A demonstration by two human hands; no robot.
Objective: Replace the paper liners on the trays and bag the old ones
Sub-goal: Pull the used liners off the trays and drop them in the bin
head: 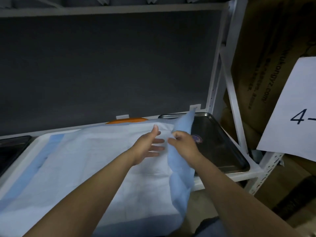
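**Hands, two.**
- Right hand (183,142): fingers curled, pinching the raised blue fold of the paper liner (85,168). Its fingertips are partly hidden in the fold.
- Left hand (149,145): just beside the right, at its 9 o'clock. Fingers are straight and spread, thumb up, gripping nothing. Whether the palm touches the sheet below cannot be told.

**Paper liner, one counted.** A large sheet with a pale face and blue backing, spread over the shelf from 12 to 7 o'clock of the hands. The near edge overhangs the shelf front. The right margin stands lifted, its tip reaching 1 o'clock. Whatever lies beneath is hidden.

**Trays, two in view.**
- Steel tray (222,147): at 3 o'clock of the hands, its left part covered by the lifted fold. It holds one round sticker (197,139), print unreadable.
- Dark tray (12,151): at 9 o'clock, cut off by the frame edge. Contents cannot be made out.

**Orange item (127,120), one.** At 12 o'clock, only a sliver shows behind the liner. Its kind cannot be told.

**White tabs, two.** Both sit on the shelf's back edge, one (122,116) at 12 o'clock and one (195,106) at 1 o'clock.

**Shelf rack (229,93), white.** It carries all of the above, in front of a grey back panel (102,65).

**Paper sign (294,108), one.** At 3 o'clock beyond the rack, it reads "4-" and the rest is cut off.

**Cardboard boxes (265,65).** They stand behind the sign. Their count is unclear and their print is blurred.
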